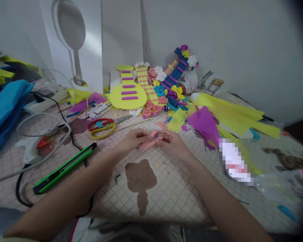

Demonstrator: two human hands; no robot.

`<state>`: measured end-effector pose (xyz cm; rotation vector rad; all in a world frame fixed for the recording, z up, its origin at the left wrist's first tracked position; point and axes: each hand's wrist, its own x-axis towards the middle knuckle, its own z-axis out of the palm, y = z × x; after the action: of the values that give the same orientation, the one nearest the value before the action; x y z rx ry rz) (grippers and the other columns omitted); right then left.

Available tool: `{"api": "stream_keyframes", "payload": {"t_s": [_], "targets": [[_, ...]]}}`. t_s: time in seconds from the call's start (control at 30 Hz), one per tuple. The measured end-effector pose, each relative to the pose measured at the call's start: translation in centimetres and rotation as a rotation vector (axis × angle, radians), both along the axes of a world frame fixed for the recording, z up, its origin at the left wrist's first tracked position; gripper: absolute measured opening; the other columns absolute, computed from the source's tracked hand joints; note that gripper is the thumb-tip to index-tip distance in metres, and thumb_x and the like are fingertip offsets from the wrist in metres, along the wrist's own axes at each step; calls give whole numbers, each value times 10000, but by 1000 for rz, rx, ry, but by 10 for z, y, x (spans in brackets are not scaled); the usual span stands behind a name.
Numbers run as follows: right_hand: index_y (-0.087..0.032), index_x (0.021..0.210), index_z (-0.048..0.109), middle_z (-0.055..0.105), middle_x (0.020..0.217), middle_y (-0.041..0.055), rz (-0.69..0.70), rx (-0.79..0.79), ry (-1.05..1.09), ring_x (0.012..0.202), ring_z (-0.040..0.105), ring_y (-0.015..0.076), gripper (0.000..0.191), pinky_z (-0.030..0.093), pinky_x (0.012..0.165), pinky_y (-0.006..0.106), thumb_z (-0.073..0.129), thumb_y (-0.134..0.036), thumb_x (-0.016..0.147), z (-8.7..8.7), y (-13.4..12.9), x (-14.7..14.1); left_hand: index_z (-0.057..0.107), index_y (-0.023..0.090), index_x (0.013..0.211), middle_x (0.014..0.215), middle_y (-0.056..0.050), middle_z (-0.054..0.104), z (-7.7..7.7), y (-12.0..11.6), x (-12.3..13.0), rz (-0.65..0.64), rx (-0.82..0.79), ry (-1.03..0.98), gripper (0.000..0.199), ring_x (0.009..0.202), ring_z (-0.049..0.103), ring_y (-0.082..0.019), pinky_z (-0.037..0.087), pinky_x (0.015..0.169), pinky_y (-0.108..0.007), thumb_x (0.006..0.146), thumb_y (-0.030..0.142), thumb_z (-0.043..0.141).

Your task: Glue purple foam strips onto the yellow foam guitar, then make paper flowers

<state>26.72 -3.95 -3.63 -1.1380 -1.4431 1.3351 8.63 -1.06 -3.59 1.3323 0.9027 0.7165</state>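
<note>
Between my two hands, just above the middle of the table, is a salmon-pink strip of crepe paper (148, 144), folded or looped on itself. My left hand (138, 137) pinches its left side with thumb and fingertips. On the other side, my right hand (170, 139) grips the strip the same way. A further bit of pink paper (162, 125) lies just behind the fingers. Scissors (102, 127) with red and yellow handles rest to the left of my left hand, beside a thin wooden stick (133, 123).
A green utility knife (65, 168) and a white glue gun (30, 149) with cords lie left. Behind stand a yellow paper guitar shape (128, 95) and a blue flowered one (175, 74). Purple paper (204, 122) and yellow paper sheets (229, 112) spread at right.
</note>
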Motion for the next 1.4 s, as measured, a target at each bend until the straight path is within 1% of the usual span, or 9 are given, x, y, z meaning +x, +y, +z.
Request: {"api": "stream_keyframes", "payload": {"t_s": [0.17,0.37,0.47,0.63,0.83,1.0,1.17,1.3,1.4], "targets": [[-206,983,540,623,705,-18,-49,20,-32,641,589,128,332,449,633,277,658,-272,680,-1,-3,-1,638,137,741,544,37,517,0,-3,2,8,17,17,181,438,369,-43,251,423,-189,711,313,616],[-209,979,546,617,696,-16,-72,29,-91,655,592,140,339,451,641,289,665,-265,666,-2,-5,-1,642,133,763,495,44,498,3,-8,4,-30,30,42,174,430,385,-53,258,430,-197,724,295,592],[-207,971,546,619,692,-14,-80,21,-83,649,594,141,331,456,639,293,661,-271,668,-2,-5,-2,640,130,765,512,40,511,3,-8,5,-39,21,46,176,433,399,-55,266,429,-197,716,293,595],[-191,961,543,602,648,-27,-77,41,-49,591,570,123,314,448,609,281,651,-300,687,-1,-5,-3,618,125,733,467,40,523,0,-8,5,-12,57,63,125,411,427,-61,280,429,-199,729,242,574],[-203,937,545,612,659,-25,-86,42,-61,614,583,132,286,461,622,288,645,-297,686,-3,-5,-5,594,136,767,435,37,537,1,-10,6,-101,35,12,112,412,496,-85,329,442,-202,770,233,538],[-203,883,564,630,710,-7,-97,33,-36,646,603,138,249,476,648,295,649,-312,676,-4,-3,-6,610,124,766,512,12,581,3,-10,5,-108,44,23,139,468,521,-94,360,465,-206,755,259,579],[-202,846,578,635,759,-1,-121,24,14,702,609,136,227,481,696,293,659,-299,658,-5,-2,-7,628,127,757,595,10,594,-2,-7,4,-75,57,25,126,517,521,-79,381,497,-195,732,249,610],[-190,862,583,629,744,-5,-156,1,56,691,601,123,239,478,697,286,662,-272,651,-4,-2,-7,621,124,771,623,1,602,-5,-7,5,-91,60,32,128,520,528,-79,394,501,-200,739,247,601],[-187,844,590,620,722,-11,-172,-22,72,671,592,117,223,472,696,284,659,-275,652,-1,-2,-7,611,120,774,654,-12,617,-5,-9,7,-98,44,17,125,551,553,-93,432,547,-223,729,237,607]]}}
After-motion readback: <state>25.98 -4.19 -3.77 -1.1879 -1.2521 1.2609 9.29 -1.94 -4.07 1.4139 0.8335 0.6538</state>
